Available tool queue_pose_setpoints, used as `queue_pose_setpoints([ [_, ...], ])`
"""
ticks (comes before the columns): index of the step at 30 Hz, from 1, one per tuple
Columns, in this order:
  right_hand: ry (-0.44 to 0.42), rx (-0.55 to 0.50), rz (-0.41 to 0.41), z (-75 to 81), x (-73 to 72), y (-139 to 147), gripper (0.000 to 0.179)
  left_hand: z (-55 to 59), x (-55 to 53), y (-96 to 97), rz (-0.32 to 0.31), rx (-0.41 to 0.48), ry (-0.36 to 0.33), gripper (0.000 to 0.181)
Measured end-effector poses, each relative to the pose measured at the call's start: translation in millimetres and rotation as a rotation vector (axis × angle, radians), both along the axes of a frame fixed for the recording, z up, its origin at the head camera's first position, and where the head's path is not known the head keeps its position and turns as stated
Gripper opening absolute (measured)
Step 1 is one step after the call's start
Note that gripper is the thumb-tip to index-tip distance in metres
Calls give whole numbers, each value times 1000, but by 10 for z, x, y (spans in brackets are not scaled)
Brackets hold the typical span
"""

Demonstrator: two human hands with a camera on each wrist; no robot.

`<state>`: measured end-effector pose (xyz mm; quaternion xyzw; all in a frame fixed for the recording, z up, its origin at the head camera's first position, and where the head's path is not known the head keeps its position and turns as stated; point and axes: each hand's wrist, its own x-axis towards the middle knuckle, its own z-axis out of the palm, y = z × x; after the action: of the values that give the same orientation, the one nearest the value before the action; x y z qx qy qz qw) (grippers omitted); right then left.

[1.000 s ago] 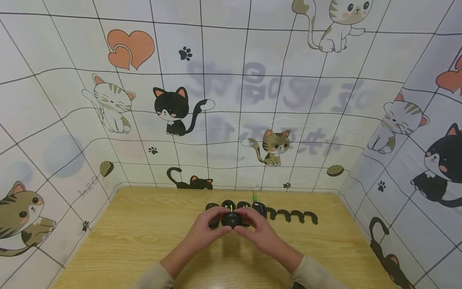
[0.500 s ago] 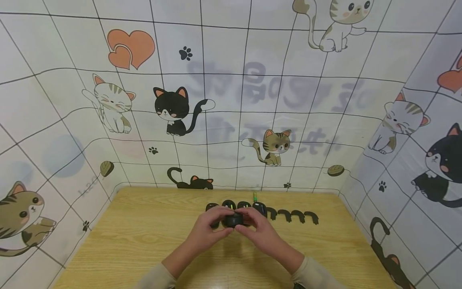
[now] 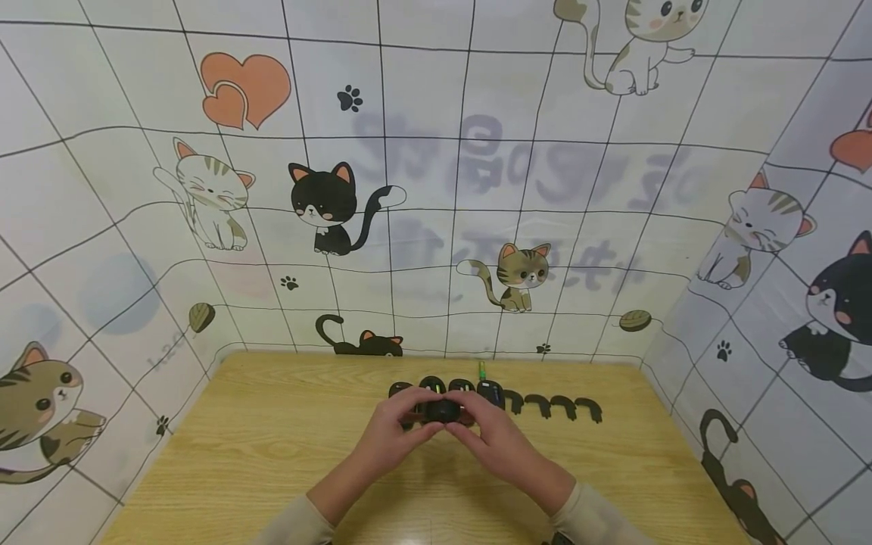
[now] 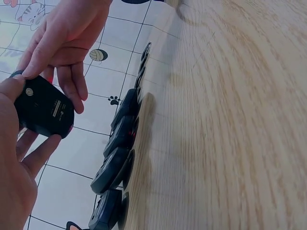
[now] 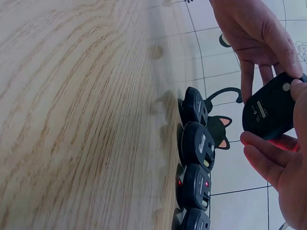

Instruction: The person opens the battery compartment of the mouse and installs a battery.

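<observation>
Both hands hold one black wireless mouse (image 3: 443, 411) above the table, in front of a row of other mice. My left hand (image 3: 388, 433) pinches its left side, thumb below and fingers above. On the opposite side my right hand (image 3: 493, 435) pinches it in the same way. The mouse's underside (image 4: 45, 108) faces the left wrist camera, showing a printed label and a round pale spot. A red glow shows on the fingers by it. In the right wrist view, the label of the held mouse (image 5: 268, 108) is visible too; its far face is hidden there.
Several black mice lie in a row behind the hands, one of them a mouse (image 3: 490, 393) at the right end. Beyond it sits a green-yellow battery (image 3: 482, 371). Several curved black covers, among them a cover (image 3: 562, 406), continue the row rightward. A cat-print sheet surrounds the wooden table (image 3: 272, 439).
The held mouse has turned between the hands. A yellow-green battery end and red light seen at its top a second ago no longer show in the head view. Both hands stay nearly in place.
</observation>
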<state>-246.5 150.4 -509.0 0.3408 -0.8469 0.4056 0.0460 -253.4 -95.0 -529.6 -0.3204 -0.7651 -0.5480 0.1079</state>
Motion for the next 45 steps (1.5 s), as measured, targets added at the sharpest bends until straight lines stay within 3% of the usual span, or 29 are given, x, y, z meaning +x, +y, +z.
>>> queue_pose_setpoints([
  [17, -27, -44, -16, -4, -38, 51, 28, -12, 14, 6, -17, -65, -17, 56],
  [26, 5, -115, 5, -5, -36, 15, 34, 13, 40, 13, -45, -53, -53, 51],
  [36, -141, -188, 93, 89, -10, -9, 41, 43, 62, 18, -31, -24, -178, 46],
  [41, -195, -188, 114, 92, -39, 0, 48, 70, 63, 14, -43, 11, -269, 43],
  [45, -266, -203, 136, 83, -64, 14, 50, 100, 65, 10, -62, 18, -300, 42],
])
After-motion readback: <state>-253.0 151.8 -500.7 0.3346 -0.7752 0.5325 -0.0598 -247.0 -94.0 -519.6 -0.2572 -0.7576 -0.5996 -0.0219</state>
